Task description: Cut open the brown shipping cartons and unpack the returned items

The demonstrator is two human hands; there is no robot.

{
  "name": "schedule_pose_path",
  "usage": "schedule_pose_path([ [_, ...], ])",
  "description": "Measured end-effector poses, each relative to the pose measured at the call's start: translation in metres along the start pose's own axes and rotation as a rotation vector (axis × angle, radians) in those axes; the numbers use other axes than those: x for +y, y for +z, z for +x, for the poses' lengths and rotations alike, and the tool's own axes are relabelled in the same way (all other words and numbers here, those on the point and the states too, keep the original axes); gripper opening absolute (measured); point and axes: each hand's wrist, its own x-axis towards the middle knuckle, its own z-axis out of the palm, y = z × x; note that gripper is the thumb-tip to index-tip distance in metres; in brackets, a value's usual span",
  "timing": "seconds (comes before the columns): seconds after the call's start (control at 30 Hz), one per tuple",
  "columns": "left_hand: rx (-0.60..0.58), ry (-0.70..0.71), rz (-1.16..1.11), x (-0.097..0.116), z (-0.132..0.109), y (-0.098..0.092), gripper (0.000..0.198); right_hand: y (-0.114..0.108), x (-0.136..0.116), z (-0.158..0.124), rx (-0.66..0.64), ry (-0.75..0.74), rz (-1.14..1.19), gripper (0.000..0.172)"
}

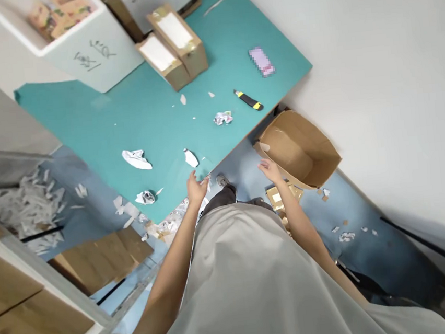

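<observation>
My left hand (197, 187) is at the near edge of the green table (155, 126), fingers apart and holding nothing. A torn scrap of white paper (190, 158) lies just beyond its fingertips. My right hand (270, 171) hovers off the table's edge with slightly bent, parted fingers and nothing in them. Close by it stands an open cardboard box (303, 151) on the floor. On the tabletop are crumpled paper (223, 117), a folded white scrap (137, 159), a paper ball (145, 197) and a black and yellow utility knife (248, 100).
Two narrow cardboard boxes (192, 59) stand beside a white foam box (90, 59) at the back. A blurred pink item (261, 61) lies near the right corner. Paper scraps (346, 236) litter the floor. Brown cartons (20, 312) fill the lower left.
</observation>
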Motion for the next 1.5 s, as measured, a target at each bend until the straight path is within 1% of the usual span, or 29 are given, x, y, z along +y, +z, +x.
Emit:
schedule_pose_path([
  [0.07, 0.051, 0.101, 0.204, 0.001, 0.024, -0.006, 0.082, 0.025, -0.045, 0.038, -0.066, -0.080, -0.126, 0.053],
  [0.13, 0.027, 0.162, 0.330, 0.006, 0.045, -0.007, 0.085, 0.048, -0.089, 0.072, -0.106, -0.155, -0.314, 0.062],
  [0.2, -0.011, 0.202, 0.394, 0.013, 0.061, -0.005, 0.082, 0.070, -0.126, 0.101, -0.108, -0.218, -0.505, 0.066],
  [0.27, -0.016, 0.205, 0.414, 0.020, 0.074, -0.002, 0.076, 0.087, -0.156, 0.126, -0.097, -0.266, -0.627, 0.071],
  [0.33, -0.007, 0.180, 0.415, 0.026, 0.082, 0.000, 0.069, 0.099, -0.177, 0.147, -0.093, -0.278, -0.690, 0.078],
  [0.43, -0.017, 0.138, 0.418, 0.031, 0.087, -0.002, 0.063, 0.110, -0.196, 0.169, -0.129, -0.277, -0.764, 0.086],
  [0.5, -0.016, 0.117, 0.402, 0.030, 0.086, -0.009, 0.064, 0.115, -0.202, 0.176, -0.182, -0.301, -0.825, 0.084],
  [0.57, 0.030, 0.090, 0.353, 0.023, 0.081, -0.023, 0.065, 0.125, -0.204, 0.177, -0.241, -0.333, -0.878, 0.078],
  [0.63, 0.136, 0.059, 0.292, 0.011, 0.072, -0.040, 0.063, 0.140, -0.203, 0.171, -0.311, -0.379, -0.912, 0.074],
  [0.7, 0.284, 0.006, 0.244, -0.006, 0.059, -0.058, 0.058, 0.162, -0.200, 0.161, -0.400, -0.448, -0.934, 0.072],
  [0.8, 0.511, -0.158, 0.166, -0.034, 0.038, -0.079, 0.053, 0.205, -0.198, 0.143, -0.552, -0.582, -0.936, 0.071],
  [0.87, 0.597, -0.280, 0.069, -0.053, 0.029, -0.087, 0.054, 0.240, -0.199, 0.132, -0.649, -0.668, -0.930, 0.074],
  [0.93, 0.620, -0.357, -0.022, -0.069, 0.028, -0.091, 0.056, 0.277, -0.204, 0.122, -0.737, -0.741, -0.938, 0.080],
  [1.03, 0.633, -0.402, -0.097, -0.084, 0.036, -0.093, 0.059, 0.333, -0.218, 0.109, -0.859, -0.826, -0.953, 0.090],
  [1.13, 0.641, -0.380, -0.119, -0.091, 0.045, -0.095, 0.060, 0.385, -0.233, 0.097, -0.964, -0.856, -0.982, 0.098],
  [1.23, 0.624, -0.317, -0.152, -0.096, 0.050, -0.103, 0.059, 0.429, -0.242, 0.078, -1.049, -0.863, -1.058, 0.102],
  [1.3, 0.623, -0.287, -0.194, -0.103, 0.051, -0.111, 0.056, 0.454, -0.240, 0.056, -1.075, -0.857, -1.111, 0.097],
  [1.4, 0.643, -0.281, -0.237, -0.122, 0.052, -0.131, 0.054, 0.488, -0.225, 0.007, -1.102, -0.845, -1.104, 0.082],
  [1.43, 0.658, -0.292, -0.244, -0.131, 0.052, -0.140, 0.055, 0.499, -0.219, -0.012, -1.140, -0.851, -1.081, 0.078],
  [1.5, 0.690, -0.323, -0.250, -0.152, 0.050, -0.162, 0.062, 0.519, -0.208, -0.049, -1.269, -0.887, -1.043, 0.075],
])
